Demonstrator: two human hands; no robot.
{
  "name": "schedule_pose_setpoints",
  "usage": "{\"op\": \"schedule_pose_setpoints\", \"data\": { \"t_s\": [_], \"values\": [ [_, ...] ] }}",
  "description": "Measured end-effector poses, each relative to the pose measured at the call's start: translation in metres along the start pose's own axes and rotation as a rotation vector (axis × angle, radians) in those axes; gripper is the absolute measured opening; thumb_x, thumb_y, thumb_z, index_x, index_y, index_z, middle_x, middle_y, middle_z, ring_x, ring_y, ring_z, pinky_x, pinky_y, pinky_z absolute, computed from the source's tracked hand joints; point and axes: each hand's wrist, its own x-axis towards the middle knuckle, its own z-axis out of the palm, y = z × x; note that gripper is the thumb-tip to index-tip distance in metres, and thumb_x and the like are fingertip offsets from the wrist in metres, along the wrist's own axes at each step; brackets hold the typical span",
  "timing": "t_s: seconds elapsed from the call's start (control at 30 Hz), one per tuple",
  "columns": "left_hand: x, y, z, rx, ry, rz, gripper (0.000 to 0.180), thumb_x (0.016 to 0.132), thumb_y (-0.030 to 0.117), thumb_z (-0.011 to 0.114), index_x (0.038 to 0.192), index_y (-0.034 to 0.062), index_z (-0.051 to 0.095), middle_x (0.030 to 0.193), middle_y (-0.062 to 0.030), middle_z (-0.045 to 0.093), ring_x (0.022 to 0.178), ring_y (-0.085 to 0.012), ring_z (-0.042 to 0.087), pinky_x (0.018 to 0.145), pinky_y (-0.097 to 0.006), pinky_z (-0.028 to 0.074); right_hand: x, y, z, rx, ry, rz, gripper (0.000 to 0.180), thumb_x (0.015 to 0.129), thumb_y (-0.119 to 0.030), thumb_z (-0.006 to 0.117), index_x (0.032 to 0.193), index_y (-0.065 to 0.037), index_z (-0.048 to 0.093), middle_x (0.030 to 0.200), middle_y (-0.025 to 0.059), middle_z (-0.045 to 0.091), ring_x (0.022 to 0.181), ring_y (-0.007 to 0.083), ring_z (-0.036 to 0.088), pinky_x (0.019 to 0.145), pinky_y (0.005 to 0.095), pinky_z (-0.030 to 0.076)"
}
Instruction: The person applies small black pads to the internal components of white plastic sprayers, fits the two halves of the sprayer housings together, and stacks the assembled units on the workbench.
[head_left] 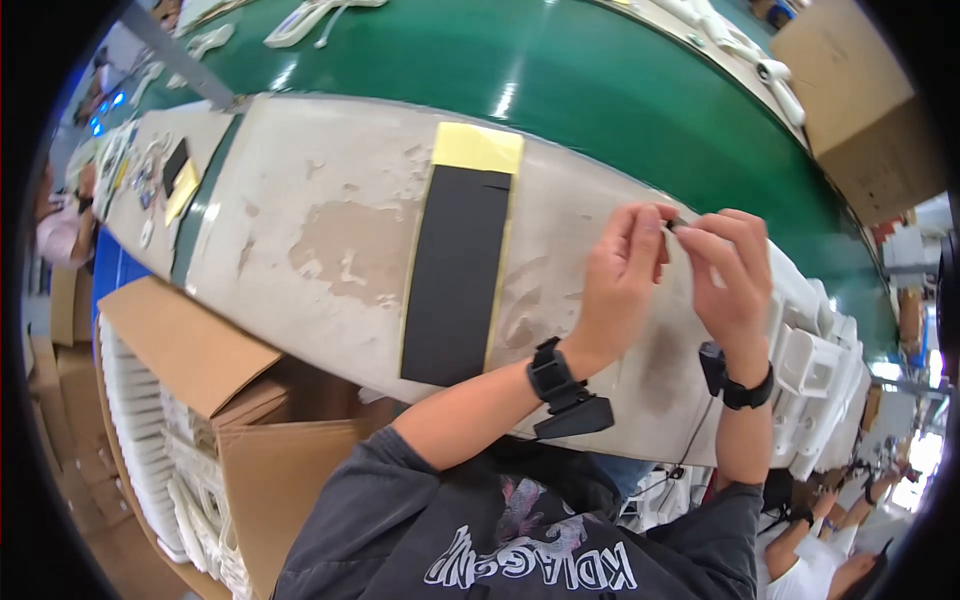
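Note:
Above the right part of the worn table (pixel 340 150), both my hands meet at a small dark piece (pixel 675 224), too small to name. My left hand (pixel 625 265) is closed, thumb and fingers pinching at one side of it. From the other side my right hand (pixel 732 270) pinches at the same piece with its fingertips. A black sheet (pixel 455 275) with a yellow backing (pixel 478 148) showing at its far end lies on the table, left of my hands. Each wrist wears a black strap with a dark device.
White plastic parts (pixel 800 370) are stacked at the table's right end. A green conveyor belt (pixel 400 60) runs along the far side. An open cardboard box (pixel 290 480) with white parts stands at the lower left; another carton (pixel 850 110) is far right. Other people are at both sides.

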Motion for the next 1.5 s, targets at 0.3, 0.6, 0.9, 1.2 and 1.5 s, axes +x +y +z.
{"op": "schedule_pose_setpoints", "data": {
  "t_s": [0.3, 0.6, 0.9, 1.2, 1.5],
  "values": [
    [-0.013, 0.009, 0.004, 0.313, -0.133, 0.672, 0.041, 0.096, 0.006, 0.058, 0.132, -0.0026, 0.041, 0.105, -0.0098, 0.049, 0.084, -0.0143, 0.051, 0.076, -0.028, 0.045, 0.059, 0.022, 0.086, 1.034, -0.170, 1.009, 0.034, 0.085, -0.009, 0.075, 0.114, 0.000, 0.061, 0.089, 0.0028, 0.063, 0.078, 0.0103, 0.058, 0.068, 0.0252, 0.046],
    [-0.017, 0.016, 0.003, 0.265, -0.179, 0.708, 0.036, 0.091, 0.001, 0.063, 0.124, 0.0032, 0.052, 0.107, -0.0113, 0.055, 0.079, -0.0139, 0.054, 0.066, -0.026, 0.045, 0.101, -0.016, 0.167, 1.031, -0.300, 1.128, 0.036, 0.080, -0.016, 0.078, 0.107, 0.000, 0.061, 0.087, 0.0068, 0.067, 0.051, 0.0077, 0.050, 0.045, 0.0237, 0.038],
    [-0.018, 0.023, 0.009, 0.287, -0.108, 0.684, 0.022, 0.093, 0.002, 0.060, 0.115, 0.0037, 0.055, 0.102, -0.0110, 0.056, 0.073, -0.0136, 0.054, 0.065, -0.026, 0.045, 0.101, -0.018, 0.164, 0.286, -0.382, 0.689, 0.044, 0.075, -0.034, 0.080, 0.105, -0.005, 0.065, 0.093, 0.0097, 0.063, 0.083, 0.0205, 0.062, 0.074, 0.0337, 0.050],
    [-0.025, 0.085, 0.003, 0.599, 0.029, 0.845, 0.015, 0.089, -0.001, 0.063, 0.103, 0.0019, 0.059, 0.098, -0.0135, 0.056, 0.087, -0.0286, 0.057, 0.073, -0.034, 0.048, 0.091, 0.015, 0.208, 0.454, -0.478, 0.348, 0.050, 0.079, -0.029, 0.079, 0.119, -0.003, 0.062, 0.121, 0.0177, 0.060, 0.112, 0.0329, 0.058, 0.095, 0.0416, 0.047],
    [-0.250, 0.221, -0.083, 1.195, 0.617, 0.567, 0.009, 0.093, 0.006, 0.065, 0.102, 0.0038, 0.065, 0.100, -0.0081, 0.063, 0.092, -0.0180, 0.062, 0.081, -0.029, 0.050, 0.113, 0.074, 0.209, 0.609, -0.573, 0.265, 0.041, 0.075, -0.013, 0.080, 0.111, -0.001, 0.064, 0.099, 0.0078, 0.068, 0.086, 0.0183, 0.061, 0.080, 0.0318, 0.051]
  ]
}}
